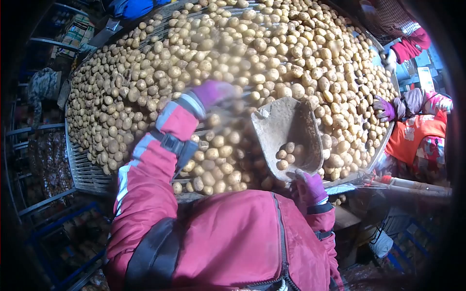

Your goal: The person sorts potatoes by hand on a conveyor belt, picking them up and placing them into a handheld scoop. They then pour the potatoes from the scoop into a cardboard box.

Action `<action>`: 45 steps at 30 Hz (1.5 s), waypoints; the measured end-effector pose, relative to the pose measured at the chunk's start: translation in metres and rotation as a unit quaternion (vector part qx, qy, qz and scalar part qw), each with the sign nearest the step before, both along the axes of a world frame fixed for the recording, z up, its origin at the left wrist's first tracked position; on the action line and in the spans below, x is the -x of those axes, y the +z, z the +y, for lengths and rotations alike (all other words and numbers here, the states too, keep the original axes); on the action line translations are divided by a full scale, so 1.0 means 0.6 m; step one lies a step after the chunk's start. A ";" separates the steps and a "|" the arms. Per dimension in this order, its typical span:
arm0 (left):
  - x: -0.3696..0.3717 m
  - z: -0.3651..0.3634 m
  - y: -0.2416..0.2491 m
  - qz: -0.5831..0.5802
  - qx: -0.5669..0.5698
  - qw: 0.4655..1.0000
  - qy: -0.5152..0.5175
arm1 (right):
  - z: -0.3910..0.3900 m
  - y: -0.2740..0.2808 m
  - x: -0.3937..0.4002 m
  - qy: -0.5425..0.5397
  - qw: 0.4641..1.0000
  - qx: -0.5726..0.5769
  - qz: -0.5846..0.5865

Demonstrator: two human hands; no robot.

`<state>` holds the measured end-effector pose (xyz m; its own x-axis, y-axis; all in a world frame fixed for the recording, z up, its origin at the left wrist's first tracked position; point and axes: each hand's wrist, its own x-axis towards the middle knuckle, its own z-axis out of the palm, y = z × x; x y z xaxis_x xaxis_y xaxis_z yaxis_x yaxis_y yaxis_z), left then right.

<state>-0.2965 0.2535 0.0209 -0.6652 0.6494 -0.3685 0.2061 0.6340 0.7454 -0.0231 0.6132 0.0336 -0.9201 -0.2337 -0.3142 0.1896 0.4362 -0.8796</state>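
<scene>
A wide heap of potatoes [194,63] covers the slatted sorting table [92,174] in front of me. My right hand [309,188], in a purple glove, grips the near end of a worn, dirty scoop [284,119]. The scoop lies tilted on the heap with its mouth facing away from me, and several small potatoes [286,156] sit in its bottom. Over the potatoes left of the scoop is my left hand [216,93], also gloved in purple. Motion smears its fingers, so whether it holds anything cannot be seen.
At the right edge a co-worker's purple-gloved hand [384,107] touches the potatoes. Farther back, another person's red sleeve [411,46] reaches in. A pale pipe [412,186] runs at the lower right. Blue-framed crates [68,242] stand at the lower left.
</scene>
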 end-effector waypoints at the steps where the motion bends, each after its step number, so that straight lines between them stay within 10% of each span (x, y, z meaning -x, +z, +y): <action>1: -0.011 0.020 0.015 0.066 -0.098 0.991 -0.054 | -0.002 -0.014 0.000 -0.036 0.997 0.044 -0.058; 8: 0.129 -0.048 -0.034 0.260 0.243 0.921 0.161 | -0.011 -0.014 0.011 -0.109 0.991 0.061 -0.054; 10: 0.162 -0.083 -0.140 0.341 0.224 0.880 0.243 | -0.009 -0.017 0.015 -0.125 0.985 0.064 -0.102; 15: 0.098 -0.009 -0.088 0.327 0.283 0.891 0.138 | -0.018 -0.034 0.035 -0.181 0.954 0.143 -0.192; 21: 0.061 -0.011 -0.062 0.266 0.105 0.956 0.065 | -0.026 0.000 0.074 -0.291 0.845 0.286 -0.346; 29: 0.221 -0.048 -0.134 0.415 0.390 0.818 0.084 | -0.009 -0.044 0.053 -0.186 0.945 0.182 -0.200; 33: 0.233 -0.032 -0.133 0.446 0.381 0.807 0.066 | -0.022 -0.004 0.070 -0.276 0.867 0.253 -0.329; 41: 0.192 -0.036 -0.099 0.367 0.125 0.910 0.145 | -0.031 0.005 0.081 -0.247 0.877 0.237 -0.337; 45: 0.189 -0.054 -0.116 0.353 0.229 0.893 0.157 | -0.020 0.000 0.084 -0.218 0.878 0.245 -0.350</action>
<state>-0.4101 0.2213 -0.0489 -0.9599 0.2779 0.0358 0.2801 0.9487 0.1467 -0.0734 0.6011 0.0336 -0.5781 -0.1732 -0.7974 0.8126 -0.2101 -0.5436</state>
